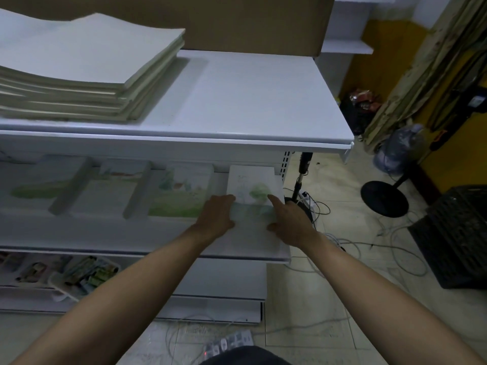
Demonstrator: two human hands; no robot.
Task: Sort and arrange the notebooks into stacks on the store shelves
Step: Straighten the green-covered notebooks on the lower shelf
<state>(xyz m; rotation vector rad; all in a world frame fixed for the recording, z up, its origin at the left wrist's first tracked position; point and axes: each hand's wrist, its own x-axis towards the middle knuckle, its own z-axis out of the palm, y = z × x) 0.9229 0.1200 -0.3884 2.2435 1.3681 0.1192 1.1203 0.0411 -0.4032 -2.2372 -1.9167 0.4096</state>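
Observation:
A pale notebook with a green watercolour cover (251,188) lies at the right end of the middle shelf (105,241). My left hand (217,217) rests against its left edge with fingers bent over the cover. My right hand (288,219) presses on its right side, index finger stretched onto the cover and thumb at the near edge. To the left, several more stacks of watercolour notebooks (181,193) lie in a row on the same shelf. A tall stack of plain white notebooks (87,72) sits on the top shelf (250,101) at the left.
The lower shelf holds packaged items (87,272). Right of the shelving, cables (390,248) lie on the tiled floor beside a fan's round base (383,198), a black crate (456,233) and a power strip (232,341). Cardboard (237,22) backs the top shelf.

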